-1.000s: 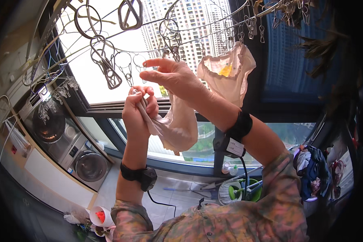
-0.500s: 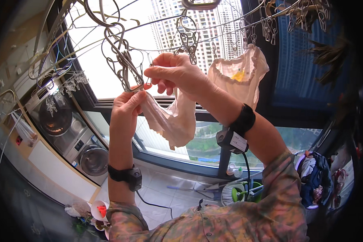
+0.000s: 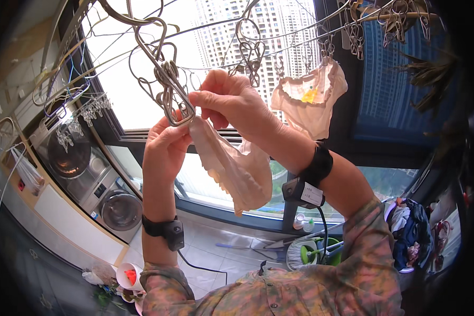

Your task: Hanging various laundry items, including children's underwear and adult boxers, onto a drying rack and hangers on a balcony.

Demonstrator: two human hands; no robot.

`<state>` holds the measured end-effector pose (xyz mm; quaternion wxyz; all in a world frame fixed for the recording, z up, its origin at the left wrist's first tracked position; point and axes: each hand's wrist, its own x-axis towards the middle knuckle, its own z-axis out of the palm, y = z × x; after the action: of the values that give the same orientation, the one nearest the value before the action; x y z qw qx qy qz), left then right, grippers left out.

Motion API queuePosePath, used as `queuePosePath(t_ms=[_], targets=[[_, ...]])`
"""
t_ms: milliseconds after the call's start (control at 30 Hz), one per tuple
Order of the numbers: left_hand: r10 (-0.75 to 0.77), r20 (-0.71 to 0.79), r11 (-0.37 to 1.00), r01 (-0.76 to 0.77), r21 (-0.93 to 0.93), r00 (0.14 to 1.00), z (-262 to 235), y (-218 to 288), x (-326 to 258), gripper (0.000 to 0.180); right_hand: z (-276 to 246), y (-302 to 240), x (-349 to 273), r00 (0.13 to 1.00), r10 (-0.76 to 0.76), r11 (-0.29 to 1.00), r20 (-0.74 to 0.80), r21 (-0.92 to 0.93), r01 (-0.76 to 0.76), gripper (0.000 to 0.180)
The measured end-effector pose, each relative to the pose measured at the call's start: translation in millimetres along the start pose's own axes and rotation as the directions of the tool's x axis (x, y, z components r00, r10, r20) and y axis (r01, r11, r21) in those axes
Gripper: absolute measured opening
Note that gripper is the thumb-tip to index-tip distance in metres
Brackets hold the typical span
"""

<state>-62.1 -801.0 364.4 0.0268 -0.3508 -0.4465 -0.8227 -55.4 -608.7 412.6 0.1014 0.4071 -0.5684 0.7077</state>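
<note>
Pale pink underpants (image 3: 234, 168) hang slanting from a large metal wire clip (image 3: 171, 97) on a chain of rings. My left hand (image 3: 166, 147) is closed in a pinch at the clip's lower end, where the waistband corner sits. With thumb and fingers pinched together, my right hand (image 3: 237, 102) is at the clip's right side; its fingertips are partly hidden, and it seems to grip the clip. Farther right, a second pair of pale underpants (image 3: 313, 102) with a yellow patch hangs from small clips.
Wire hangers (image 3: 63, 100) and clusters of clips crowd the left. More metal clips (image 3: 250, 52) hang beyond my right hand. Below stand a front-loading washer (image 3: 121, 210), a green mop bucket (image 3: 332, 253) and a basket of clothes (image 3: 413, 231). A large window (image 3: 184, 42) lies ahead.
The clip and both hands stay together while the underpants have swung right and lower. My right thumb is now against the clip's side.
</note>
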Motion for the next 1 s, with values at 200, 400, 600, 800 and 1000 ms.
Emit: queuePosePath(t_ms=[200,400,600,800,1000], targets=[[0.051,0.030,0.998,-0.052,0.037,0.998,9.5,-4.6,2.8,0.027,-2.6,-4.7,-4.8,0.996,-0.038,0.997,-0.080,-0.067,0.033,0.020],[0.036,0.069,0.996,-0.041,0.076,0.997,1.2,-2.7,6.1,0.024,-7.6,9.0,0.8,0.990,-0.122,0.992,-0.077,0.010,0.123,0.021],[0.077,0.068,0.997,-0.077,0.003,0.995,-9.9,-9.3,9.4,0.020,-8.3,3.9,-3.0,0.998,-0.041,0.993,-0.048,-0.108,0.035,0.021],[0.118,-0.118,0.979,-0.096,0.179,0.986,-6.7,-10.0,14.5,0.016,-9.5,12.4,4.3,0.995,-0.098,0.986,0.010,-0.138,0.098,0.019],[0.109,-0.043,0.990,-0.104,0.098,0.993,1.0,-7.2,17.3,0.014,-7.5,9.9,3.0,0.997,-0.078,0.992,-0.004,-0.095,0.077,0.022]])
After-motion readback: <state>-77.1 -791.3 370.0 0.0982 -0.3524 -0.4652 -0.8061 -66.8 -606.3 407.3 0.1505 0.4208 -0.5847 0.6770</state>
